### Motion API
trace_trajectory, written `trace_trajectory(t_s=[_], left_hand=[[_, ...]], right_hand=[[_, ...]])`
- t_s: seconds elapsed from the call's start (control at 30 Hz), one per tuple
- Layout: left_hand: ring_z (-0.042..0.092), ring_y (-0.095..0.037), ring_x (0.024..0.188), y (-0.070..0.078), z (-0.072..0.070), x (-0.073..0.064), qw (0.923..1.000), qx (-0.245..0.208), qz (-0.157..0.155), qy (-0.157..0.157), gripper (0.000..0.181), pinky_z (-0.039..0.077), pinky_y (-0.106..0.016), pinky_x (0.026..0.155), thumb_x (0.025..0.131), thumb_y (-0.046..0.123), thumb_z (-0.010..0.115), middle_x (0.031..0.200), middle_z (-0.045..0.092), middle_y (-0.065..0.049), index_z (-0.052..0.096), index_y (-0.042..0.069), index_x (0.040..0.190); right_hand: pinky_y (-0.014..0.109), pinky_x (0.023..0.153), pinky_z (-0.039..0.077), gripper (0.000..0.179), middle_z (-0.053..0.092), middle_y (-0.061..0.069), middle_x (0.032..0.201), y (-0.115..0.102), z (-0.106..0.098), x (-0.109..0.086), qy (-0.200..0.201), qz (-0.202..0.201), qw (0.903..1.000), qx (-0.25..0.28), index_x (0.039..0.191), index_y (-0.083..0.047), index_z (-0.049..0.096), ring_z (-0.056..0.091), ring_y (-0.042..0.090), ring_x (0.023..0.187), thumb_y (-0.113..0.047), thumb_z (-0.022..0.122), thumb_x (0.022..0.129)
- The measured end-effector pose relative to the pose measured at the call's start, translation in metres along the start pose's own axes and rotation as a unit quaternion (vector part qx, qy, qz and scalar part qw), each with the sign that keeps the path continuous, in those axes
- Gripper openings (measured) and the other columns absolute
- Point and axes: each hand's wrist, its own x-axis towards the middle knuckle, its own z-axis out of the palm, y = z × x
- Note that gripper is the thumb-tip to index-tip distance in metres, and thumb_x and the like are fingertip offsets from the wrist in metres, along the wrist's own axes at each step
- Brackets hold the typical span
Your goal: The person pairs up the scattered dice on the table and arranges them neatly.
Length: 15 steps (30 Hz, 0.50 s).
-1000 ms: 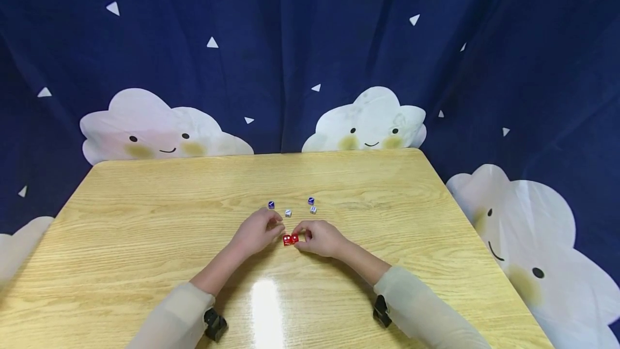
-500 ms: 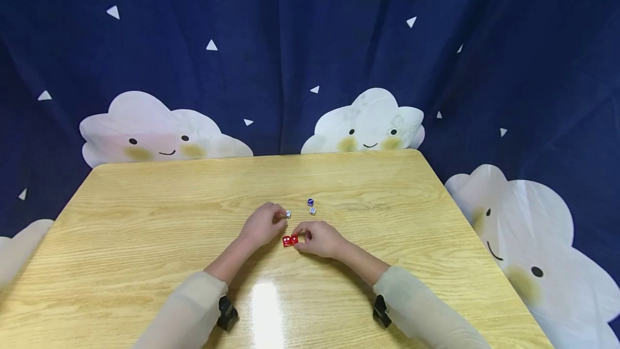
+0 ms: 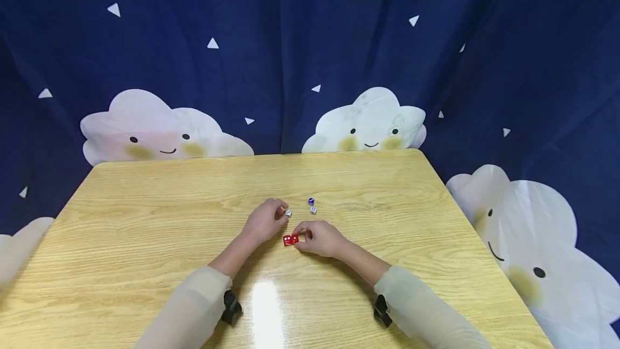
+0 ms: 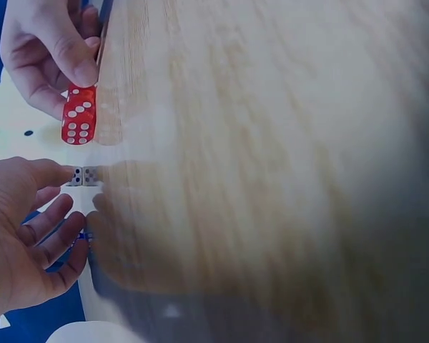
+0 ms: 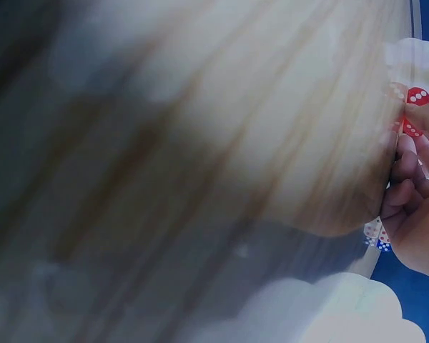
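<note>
Left fingers now farther forward, at left white die

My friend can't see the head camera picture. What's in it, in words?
A person's right hand pinches a small red die beside another red die, while the left hand touches a small white die on a light wooden table. To its right lie a small blue die and a second white die. A dark blue cloth with smiling white clouds hangs behind.
</note>
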Motion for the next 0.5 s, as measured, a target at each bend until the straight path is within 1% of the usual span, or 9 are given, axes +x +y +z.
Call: trace_trajectory(t_s=[0.17,0.27,0.5], left_hand=[[0.056,-0.016,0.083,-0.0014,0.0035,0.0047,0.9998,0.014,-0.008,-0.008,0.027,0.046,-0.032,0.073,0.081,0.022,0.06,0.09,0.059,-0.002,0.059,0.012,0.106],[0.056,-0.015,0.082,-0.0011,0.0036,0.0053,0.9996,0.024,-0.009,-0.013,0.027,0.046,-0.031,0.072,0.081,0.021,0.059,0.09,0.058,-0.002,0.06,0.012,0.107],[0.053,-0.014,0.074,0.0003,0.0031,0.0048,0.9989,0.044,0.01,-0.009,0.019,0.045,-0.03,0.066,0.082,0.021,0.059,0.083,0.056,-0.001,0.063,0.011,0.097]], right_hand=[[0.018,0.046,0.032,0.021,0.048,-0.007,0.056,-0.0002,-0.001,-0.0001,-0.003,0.003,1.0,0.001,0.097,-0.018,0.063,0.041,0.004,0.049,-0.025,0.066,0.077],[0.018,0.046,0.032,0.022,0.048,-0.007,0.056,-0.0004,-0.0011,-0.0001,-0.004,0.005,1.0,0.002,0.098,-0.018,0.063,0.041,0.004,0.049,-0.025,0.066,0.077],[0.018,0.046,0.032,0.022,0.047,-0.008,0.056,0.0013,0.0008,0.0014,-0.002,0.001,1.0,-0.002,0.098,-0.018,0.063,0.04,0.004,0.049,-0.026,0.066,0.077]])
